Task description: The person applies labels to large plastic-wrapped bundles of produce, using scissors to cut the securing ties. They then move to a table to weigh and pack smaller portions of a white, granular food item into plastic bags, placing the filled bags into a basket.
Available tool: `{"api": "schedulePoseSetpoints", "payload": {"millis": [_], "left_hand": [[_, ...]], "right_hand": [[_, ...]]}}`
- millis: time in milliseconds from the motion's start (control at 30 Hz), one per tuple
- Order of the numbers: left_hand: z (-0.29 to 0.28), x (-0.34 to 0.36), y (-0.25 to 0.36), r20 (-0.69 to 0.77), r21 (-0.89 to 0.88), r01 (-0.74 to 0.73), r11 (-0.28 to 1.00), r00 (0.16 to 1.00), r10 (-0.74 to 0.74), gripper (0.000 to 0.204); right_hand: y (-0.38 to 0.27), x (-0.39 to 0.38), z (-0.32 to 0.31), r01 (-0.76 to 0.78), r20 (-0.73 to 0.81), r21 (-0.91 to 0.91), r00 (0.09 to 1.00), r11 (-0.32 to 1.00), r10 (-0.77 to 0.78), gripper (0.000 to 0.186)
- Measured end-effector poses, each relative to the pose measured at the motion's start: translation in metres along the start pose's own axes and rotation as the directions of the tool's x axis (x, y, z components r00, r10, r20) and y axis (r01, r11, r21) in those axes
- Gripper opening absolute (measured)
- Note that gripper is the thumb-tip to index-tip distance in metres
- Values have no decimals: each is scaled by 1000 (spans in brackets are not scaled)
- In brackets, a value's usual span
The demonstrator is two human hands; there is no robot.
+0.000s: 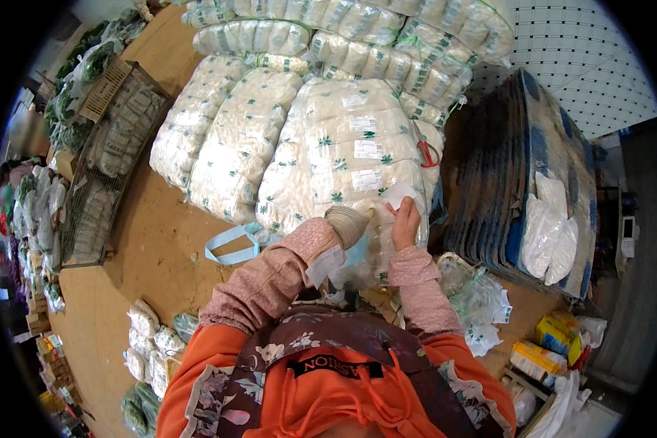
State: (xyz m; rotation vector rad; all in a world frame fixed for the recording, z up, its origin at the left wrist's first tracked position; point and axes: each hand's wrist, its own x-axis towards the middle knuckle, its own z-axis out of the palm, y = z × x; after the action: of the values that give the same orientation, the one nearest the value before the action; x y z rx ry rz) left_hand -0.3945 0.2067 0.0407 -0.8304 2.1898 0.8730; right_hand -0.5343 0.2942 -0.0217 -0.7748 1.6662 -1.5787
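In front of me stands a large clear bag [321,157] packed with white bundles and printed with green leaf marks. Several white labels [367,150] run in a column down its face. At the bag's near end, my right hand [405,225] is closed in a pinch on a small white label [397,193]. A roll of label strip [347,225] sits around my left wrist, its loose end [325,264] hanging by the sleeve. My left hand [373,216] reaches to the bag beside the right one; its fingers are mostly hidden. Red-handled scissors [427,154] lie at the bag's right side.
More filled bags [233,146] lie to the left and are stacked behind. A blue strap [230,244] lies on the brown floor. Stacked blue-grey mats or boards [518,182] stand at right, with white packs [550,233] on them. A wire cage [117,160] stands at left.
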Motion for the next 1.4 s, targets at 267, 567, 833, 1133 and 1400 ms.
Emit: {"api": "schedulePoseSetpoints", "payload": {"millis": [267,567,833,1133,1400], "left_hand": [[7,-59,-32,-1,253,-19,967,1000,20,31],[38,-74,-65,-267,-413,-130,901,964,16,63],[79,-136,-60,-773,-634,-765,117,631,-64,75],[121,-159,-69,-436,-899,-432,-73,898,55,42],[137,-158,-49,-607,-518,-560,647,773,183,27]], "right_hand": [[-21,-4,-13,646,390,-603,751,469,-533,27],[-37,-65,9,604,552,-786,780,128,-294,35],[-63,-139,45,-262,406,18,884,965,232,15],[-96,-160,60,-359,311,12,888,933,338,12],[-112,-161,43,349,642,-384,766,855,-24,19]]}}
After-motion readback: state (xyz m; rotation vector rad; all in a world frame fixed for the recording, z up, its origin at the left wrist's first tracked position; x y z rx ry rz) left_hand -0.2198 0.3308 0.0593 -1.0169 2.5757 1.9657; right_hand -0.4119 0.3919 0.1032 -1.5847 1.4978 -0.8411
